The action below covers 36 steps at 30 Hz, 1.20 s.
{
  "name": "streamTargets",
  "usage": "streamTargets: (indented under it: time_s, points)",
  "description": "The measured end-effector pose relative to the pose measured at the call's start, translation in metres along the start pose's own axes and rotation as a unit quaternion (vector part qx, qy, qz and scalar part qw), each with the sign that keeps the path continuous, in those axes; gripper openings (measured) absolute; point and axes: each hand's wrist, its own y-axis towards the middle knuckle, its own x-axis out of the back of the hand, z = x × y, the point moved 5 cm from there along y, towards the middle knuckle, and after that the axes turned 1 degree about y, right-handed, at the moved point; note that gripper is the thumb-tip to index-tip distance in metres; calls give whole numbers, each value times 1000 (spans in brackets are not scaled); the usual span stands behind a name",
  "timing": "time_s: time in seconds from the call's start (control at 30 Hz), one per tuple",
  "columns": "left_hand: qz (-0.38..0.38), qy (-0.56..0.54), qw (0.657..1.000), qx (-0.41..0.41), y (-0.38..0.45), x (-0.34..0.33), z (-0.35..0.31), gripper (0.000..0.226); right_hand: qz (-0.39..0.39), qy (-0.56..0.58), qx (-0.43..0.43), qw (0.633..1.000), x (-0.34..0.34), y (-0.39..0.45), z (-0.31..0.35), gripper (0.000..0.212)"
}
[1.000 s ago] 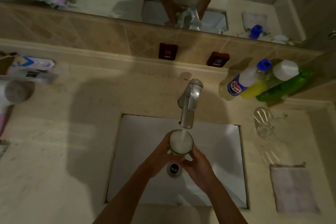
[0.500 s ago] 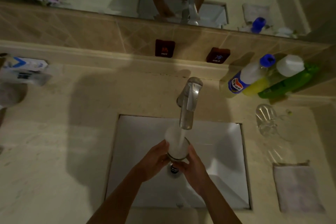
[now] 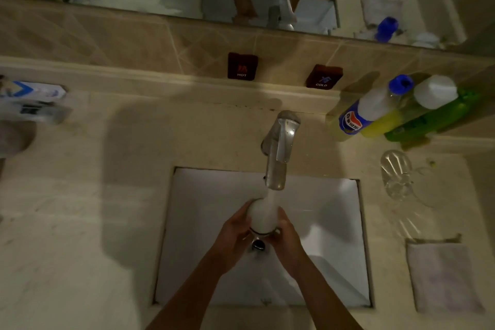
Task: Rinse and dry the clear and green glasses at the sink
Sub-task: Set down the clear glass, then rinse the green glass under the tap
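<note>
Both hands grip one glass (image 3: 261, 218) over the white sink (image 3: 211, 222), directly under the spout of the chrome faucet (image 3: 280, 150). The left hand (image 3: 232, 236) curls round the glass's left side and the right hand (image 3: 288, 240) round its right side, fingers wrapped about the lower part. Water falls from the faucet into the glass, which looks white with foaming water; its own colour cannot be told. The drain (image 3: 257, 244) lies just below the glass, partly hidden by the hands.

To the right of the faucet, a clear glass (image 3: 396, 174) stands on the beige bench (image 3: 80, 222), well apart from the hands. Farther right and toward the front edge, a pale folded cloth (image 3: 442, 276) lies flat on the bench. Behind and to the right of the faucet, against the tiled wall, stand a blue-capped bottle (image 3: 375, 110) holding yellow liquid and a white-capped green bottle (image 3: 439, 112), touching each other. Behind the faucet, two dark tags on the tiles read HOT (image 3: 242, 65) and COLD (image 3: 323, 76). Far left of the faucet, blurred boxes (image 3: 32, 102) sit at the bench's edge.
</note>
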Motion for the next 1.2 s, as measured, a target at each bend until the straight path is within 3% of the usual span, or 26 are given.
streamTargets:
  time_s: [0.17,0.3,0.47,0.63,0.73,0.93,1.07,1.2]
  points:
    - [-31,-20,998,50,-7,10,15,44,-3,-13,8,1000,6,-10,-10,37]
    - [-31,14,999,24,-5,8,9,53,-16,9,-2,1000,5,-4,-9,38]
    - [-41,-39,997,48,-10,16,15,32,7,-17,2,1000,-2,-7,-18,37]
    - [-14,41,999,23,-10,5,1,57,-19,25,-3,1000,1,-2,-11,45]
    - [-3,2,1000,25,-11,8,-5,60,2,14,-6,1000,-7,-10,-18,41]
    - [2,25,999,24,-14,1,-2,54,-15,39,-25,999,-7,-8,-10,44]
    - [-18,-23,999,44,-17,3,-6,27,-16,26,-9,999,-4,-11,-14,39]
    - [7,30,999,41,-17,-2,1,40,-28,26,-10,999,1,-6,-7,42]
